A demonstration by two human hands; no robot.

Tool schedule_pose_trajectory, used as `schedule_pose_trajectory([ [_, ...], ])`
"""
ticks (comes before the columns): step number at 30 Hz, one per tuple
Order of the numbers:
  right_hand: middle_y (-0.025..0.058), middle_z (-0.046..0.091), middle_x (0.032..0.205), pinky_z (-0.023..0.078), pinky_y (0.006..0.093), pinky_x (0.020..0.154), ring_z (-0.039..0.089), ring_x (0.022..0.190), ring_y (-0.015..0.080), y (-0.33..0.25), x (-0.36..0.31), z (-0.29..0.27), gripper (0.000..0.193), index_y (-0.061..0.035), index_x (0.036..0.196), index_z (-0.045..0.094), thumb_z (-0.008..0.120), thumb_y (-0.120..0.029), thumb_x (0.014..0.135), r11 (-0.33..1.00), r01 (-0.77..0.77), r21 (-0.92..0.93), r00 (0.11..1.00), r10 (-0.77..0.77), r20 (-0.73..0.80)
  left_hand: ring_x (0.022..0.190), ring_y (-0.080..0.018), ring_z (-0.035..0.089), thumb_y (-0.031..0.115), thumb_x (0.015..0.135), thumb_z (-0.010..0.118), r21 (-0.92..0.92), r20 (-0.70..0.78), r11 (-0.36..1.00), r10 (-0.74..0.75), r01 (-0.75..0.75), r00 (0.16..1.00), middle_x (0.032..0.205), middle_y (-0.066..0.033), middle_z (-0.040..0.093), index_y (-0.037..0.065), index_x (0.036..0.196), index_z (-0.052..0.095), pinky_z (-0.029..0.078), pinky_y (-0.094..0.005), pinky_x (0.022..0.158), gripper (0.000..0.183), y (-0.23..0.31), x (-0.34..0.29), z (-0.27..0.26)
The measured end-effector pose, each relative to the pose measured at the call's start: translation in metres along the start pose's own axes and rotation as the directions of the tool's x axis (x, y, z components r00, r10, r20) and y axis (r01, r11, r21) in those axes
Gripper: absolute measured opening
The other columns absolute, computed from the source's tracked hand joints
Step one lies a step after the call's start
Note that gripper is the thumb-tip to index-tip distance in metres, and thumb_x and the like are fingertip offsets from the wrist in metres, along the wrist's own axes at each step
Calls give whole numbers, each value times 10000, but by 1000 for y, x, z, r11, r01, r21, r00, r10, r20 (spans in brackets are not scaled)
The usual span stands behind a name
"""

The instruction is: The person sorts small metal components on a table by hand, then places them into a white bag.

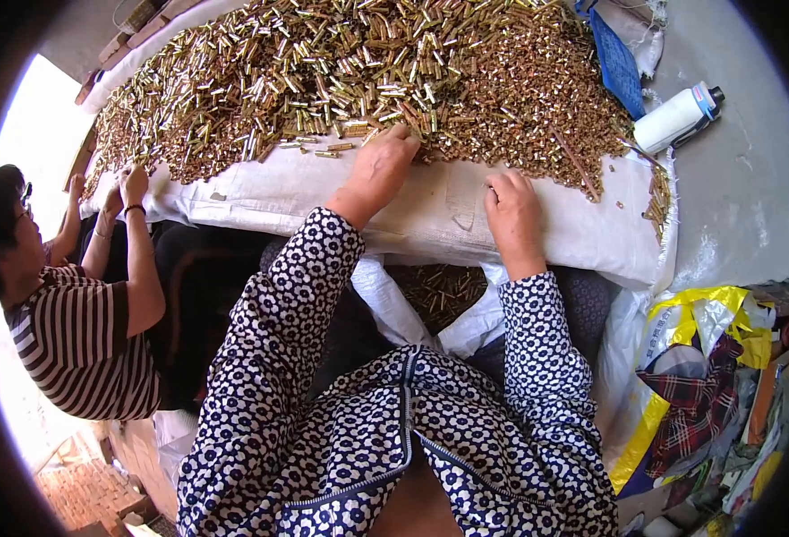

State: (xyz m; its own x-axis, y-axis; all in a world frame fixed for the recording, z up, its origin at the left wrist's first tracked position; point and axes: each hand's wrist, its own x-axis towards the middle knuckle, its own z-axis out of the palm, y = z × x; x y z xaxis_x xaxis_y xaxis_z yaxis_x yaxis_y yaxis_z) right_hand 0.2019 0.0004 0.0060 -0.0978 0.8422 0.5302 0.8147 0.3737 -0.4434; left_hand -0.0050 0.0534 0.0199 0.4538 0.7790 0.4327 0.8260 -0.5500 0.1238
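A wide pile of small brass-coloured metal parts (323, 80) covers the far side of the white cloth (269, 192). Long thin tubes lie mostly at the left and middle, short bits at the right. My left hand (381, 170) is at the pile's near edge, its fingers bent together among the tubes; what they pinch is hidden. Several loose tubes (326, 154) lie just left of it. On the cloth's front part rests my right hand (513, 210), fingers curled in; whatever they hold does not show. Below, an open white sack (381, 300) contains more tubes (443, 291).
At the left a person in a striped top (90, 331) works at the same pile. A white bottle (678, 119) and a blue cloth (616, 63) are at the right. A thin rod (576, 163) lies on the pile's right end. Bags and a plaid cloth (694, 403) crowd the lower right.
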Motion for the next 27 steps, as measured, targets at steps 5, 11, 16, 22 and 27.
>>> schedule_pose_trajectory([
  [5, 108, 574, 877, 480, 288, 651, 579, 743, 231, 7, -5, 1, 102, -16, 833, 569, 564, 12, 735, 995, 10, 98, 996, -2, -89, 761, -290, 541, 22, 691, 518, -106, -30, 994, 2, -6, 1000, 791, -111, 522, 43, 776, 532, 454, -360, 633, 88, 16, -6, -12],
  [11, 0, 547, 856, 433, 176, 614, 522, 699, 55, -18, -15, 4, 97, -5, 817, 603, 572, 41, 738, 691, -218, 689, 974, 196, 112, 815, -278, 521, 52, 687, 537, -105, -13, 988, 111, -112, 994, 794, -78, 538, 67, 769, 542, 437, -359, 704, 84, 16, -30, -9],
  [16, -6, 565, 836, 431, 173, 623, 521, 704, 39, -38, -17, 3, 106, -15, 841, 605, 587, 33, 748, 544, -341, 767, 939, 226, 258, 776, -238, 564, 69, 729, 596, -453, -6, 890, -50, 42, 999, 816, -79, 594, 50, 840, 579, 446, -314, 674, 114, 28, -41, -17],
  [22, -34, 569, 768, 415, 161, 614, 495, 672, 18, -44, -21, 3, 81, -16, 861, 596, 596, -8, 781, 309, -411, 858, 906, 245, 345, 674, -93, 514, 60, 779, 594, -762, 232, 578, -179, 292, 956, 787, -22, 591, 32, 885, 576, 426, -231, 616, 111, 37, -51, -23],
  [27, -41, 566, 745, 405, 159, 604, 483, 657, 16, -41, -25, 8, 78, -18, 860, 597, 604, -25, 783, 313, -423, 851, 900, 253, 354, 683, -58, 491, 93, 814, 586, -843, 288, 411, -200, 347, 936, 779, 9, 575, 24, 885, 572, 409, -200, 601, 100, 39, -56, -20],
])
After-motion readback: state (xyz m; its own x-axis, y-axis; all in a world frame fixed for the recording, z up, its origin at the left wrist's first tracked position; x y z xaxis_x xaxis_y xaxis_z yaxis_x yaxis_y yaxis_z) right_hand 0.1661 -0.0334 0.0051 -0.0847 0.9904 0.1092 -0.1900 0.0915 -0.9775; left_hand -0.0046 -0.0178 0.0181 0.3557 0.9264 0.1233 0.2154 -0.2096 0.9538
